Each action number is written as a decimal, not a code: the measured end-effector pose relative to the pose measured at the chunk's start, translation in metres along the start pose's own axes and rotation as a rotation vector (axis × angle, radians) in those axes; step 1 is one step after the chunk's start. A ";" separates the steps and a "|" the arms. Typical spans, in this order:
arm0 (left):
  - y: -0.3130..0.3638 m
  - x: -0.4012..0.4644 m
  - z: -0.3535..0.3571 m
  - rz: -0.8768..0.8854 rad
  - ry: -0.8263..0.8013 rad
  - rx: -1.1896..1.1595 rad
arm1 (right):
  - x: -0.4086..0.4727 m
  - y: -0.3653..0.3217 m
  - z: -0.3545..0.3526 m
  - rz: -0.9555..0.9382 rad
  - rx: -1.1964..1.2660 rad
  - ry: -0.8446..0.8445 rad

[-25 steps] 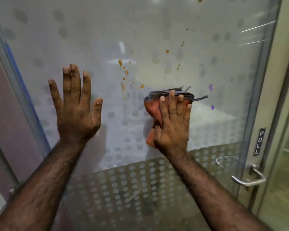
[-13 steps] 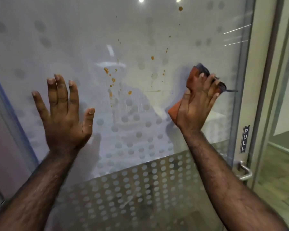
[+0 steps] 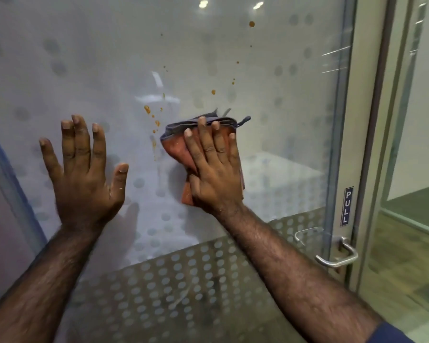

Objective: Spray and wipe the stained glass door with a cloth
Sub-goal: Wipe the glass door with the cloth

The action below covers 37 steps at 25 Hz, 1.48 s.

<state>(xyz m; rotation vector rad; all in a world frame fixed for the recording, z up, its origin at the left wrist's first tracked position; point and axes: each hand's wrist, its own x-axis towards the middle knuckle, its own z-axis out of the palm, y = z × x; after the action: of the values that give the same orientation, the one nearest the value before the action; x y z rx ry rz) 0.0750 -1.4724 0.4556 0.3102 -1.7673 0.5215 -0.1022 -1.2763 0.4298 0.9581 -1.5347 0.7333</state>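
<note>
A frosted glass door [image 3: 282, 70] with a dotted pattern fills the view. Orange-brown stains [image 3: 148, 109] are spattered across its middle, with more specks higher up near the top right. My right hand [image 3: 214, 167] lies flat on a folded orange cloth with a grey edge [image 3: 176, 147], pressing it against the glass just right of the stain cluster. My left hand [image 3: 84, 174] rests palm-flat on the glass to the left, fingers spread, holding nothing. No spray bottle is in view.
A metal lever handle [image 3: 337, 256] sits at the door's lower right edge, below a "PULL" label [image 3: 347, 206] on the frame. Right of the frame is another glass panel with a floor beyond. A blue strip [image 3: 10, 169] runs along the door's left edge.
My right hand swept the cloth to the right and up toward the door's edge, then came back left to the middle beside the stains. The left hand stayed flat on the glass.
</note>
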 end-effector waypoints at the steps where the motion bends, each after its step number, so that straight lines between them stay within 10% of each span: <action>1: 0.000 0.000 0.000 -0.001 0.002 -0.003 | -0.004 0.021 -0.003 0.062 -0.015 0.030; 8: 0.002 0.000 0.000 -0.021 -0.012 0.042 | 0.004 0.136 -0.018 0.566 -0.019 0.231; 28: -0.022 0.051 -0.024 -0.047 0.074 0.083 | 0.024 -0.045 0.010 -0.081 -0.028 -0.004; 37: -0.029 0.066 -0.020 -0.052 -0.024 0.097 | 0.036 0.038 -0.004 0.230 -0.090 0.084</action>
<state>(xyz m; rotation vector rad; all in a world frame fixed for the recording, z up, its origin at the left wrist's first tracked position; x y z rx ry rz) 0.0885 -1.4831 0.5284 0.4303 -1.7559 0.5689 -0.1347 -1.2611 0.4675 0.6828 -1.6052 0.8482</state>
